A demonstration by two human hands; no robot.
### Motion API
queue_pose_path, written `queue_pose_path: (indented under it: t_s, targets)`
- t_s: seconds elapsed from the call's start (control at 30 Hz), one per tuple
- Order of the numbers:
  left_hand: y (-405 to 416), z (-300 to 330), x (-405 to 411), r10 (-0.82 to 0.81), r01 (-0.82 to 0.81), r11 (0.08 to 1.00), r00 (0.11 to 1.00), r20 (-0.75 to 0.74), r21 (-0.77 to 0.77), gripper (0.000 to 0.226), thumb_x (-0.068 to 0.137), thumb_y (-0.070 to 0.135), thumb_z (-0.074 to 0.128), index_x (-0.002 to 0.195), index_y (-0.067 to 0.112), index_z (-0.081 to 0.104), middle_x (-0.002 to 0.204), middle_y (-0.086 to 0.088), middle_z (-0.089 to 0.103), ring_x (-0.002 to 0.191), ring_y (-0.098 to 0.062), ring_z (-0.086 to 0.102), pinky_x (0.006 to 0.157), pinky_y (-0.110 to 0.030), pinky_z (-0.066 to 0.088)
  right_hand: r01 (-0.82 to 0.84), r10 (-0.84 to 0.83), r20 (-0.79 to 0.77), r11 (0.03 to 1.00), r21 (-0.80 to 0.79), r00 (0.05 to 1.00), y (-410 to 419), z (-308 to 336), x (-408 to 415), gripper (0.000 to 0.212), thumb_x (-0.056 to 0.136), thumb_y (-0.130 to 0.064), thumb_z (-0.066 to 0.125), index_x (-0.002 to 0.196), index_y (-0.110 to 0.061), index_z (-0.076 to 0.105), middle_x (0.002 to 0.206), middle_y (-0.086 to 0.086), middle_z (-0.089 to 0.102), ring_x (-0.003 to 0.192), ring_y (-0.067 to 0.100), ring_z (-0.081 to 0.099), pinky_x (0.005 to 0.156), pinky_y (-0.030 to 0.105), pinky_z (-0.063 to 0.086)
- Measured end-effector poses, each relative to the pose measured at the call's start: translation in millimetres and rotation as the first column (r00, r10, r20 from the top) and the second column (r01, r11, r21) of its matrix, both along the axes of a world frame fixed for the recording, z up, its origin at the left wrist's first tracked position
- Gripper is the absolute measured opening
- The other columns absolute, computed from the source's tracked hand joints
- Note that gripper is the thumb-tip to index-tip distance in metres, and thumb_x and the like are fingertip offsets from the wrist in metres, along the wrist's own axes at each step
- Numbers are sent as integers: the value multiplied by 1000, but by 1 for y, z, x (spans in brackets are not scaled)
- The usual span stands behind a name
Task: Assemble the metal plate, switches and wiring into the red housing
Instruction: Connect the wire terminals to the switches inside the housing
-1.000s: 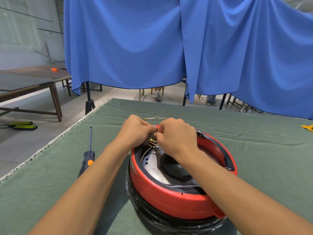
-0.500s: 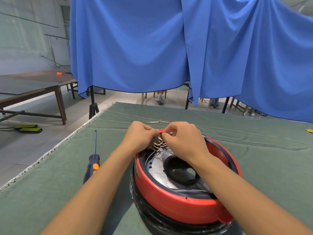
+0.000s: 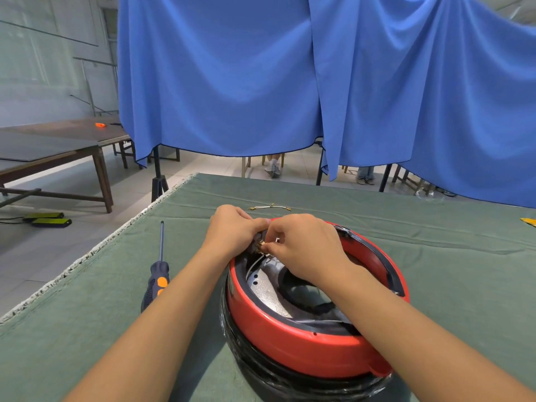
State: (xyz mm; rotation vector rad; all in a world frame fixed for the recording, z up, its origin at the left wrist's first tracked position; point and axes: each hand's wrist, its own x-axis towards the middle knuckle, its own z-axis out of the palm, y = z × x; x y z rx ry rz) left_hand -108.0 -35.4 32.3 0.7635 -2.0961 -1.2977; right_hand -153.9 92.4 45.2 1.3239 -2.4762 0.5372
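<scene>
Bare forearms (image 3: 162, 329) (no sleeves)

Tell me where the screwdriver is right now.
In the head view the screwdriver lies on the green cloth, to the left of the red housing, just outside the left forearm, tip pointing away.

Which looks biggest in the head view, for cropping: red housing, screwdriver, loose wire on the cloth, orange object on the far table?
1. Red housing
2. Screwdriver
3. Loose wire
4. Orange object, though it is farthest away, so its true size is unsure.
</scene>
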Motion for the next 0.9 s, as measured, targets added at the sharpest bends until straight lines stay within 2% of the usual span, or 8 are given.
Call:
queue_pose_path:
  t_s: [0.13,0.47,0.57,0.7,0.83,0.9]
  targets:
    - [1,1,2,-11,11,1000,1000,1,-11,32,74,23,80,55,11,57,54,-3,59,50,-14,52,60,-28,44,-12,12,27,1000,14,1000,2,0,0,12,87,-38,62,91,-31,71,99,-6,69,96,19,60,66,27,31]
    - [0,0,2,-32,32,999,999,-4,-22,33,75,24,79,55,12,56,52,-6,59,44,-12,52,53,-25,44,-19,21,62,999,-28,998,3,1,3,12,86,-29,63,86,-25,73,92,-1,71,90,21,62,66,26,40]
    - [-1,0,2,-35,35,999,999,-6,-19,33,74,25,80,56,12,56,49,-3,59,38,-7,51,46,-19,43,-21,23,76,999,-33,997,4,2,4,12,85,-26,63,85,-22,74,90,1,71,88,22,62,67,27,43]
    - [-1,0,2,-42,42,999,999,4,-13,30,74,27,80,61,11,57,55,-7,62,41,-10,53,53,-25,46,-28,32,91,998,-49,995,4,4,4,12,85,-22,63,84,-18,75,88,3,72,86,22,63,70,28,47]
    - [0,0,3,-39,39,999,999,0,-15,31,75,24,79,58,12,56,54,-7,60,37,-8,51,48,-22,44,-25,27,90,999,-20,996,2,5,8,16,84,-17,59,85,-17,75,88,7,72,87,26,62,73,32,50]
    - [1,0,3,-39,39,999,999,-5,-6,29,75,22,79,60,11,56,56,-9,61,44,-14,54,52,-24,46,-17,18,86,1000,-12,996,1,6,9,17,83,-16,58,85,-16,75,87,8,71,87,28,62,73,34,50]
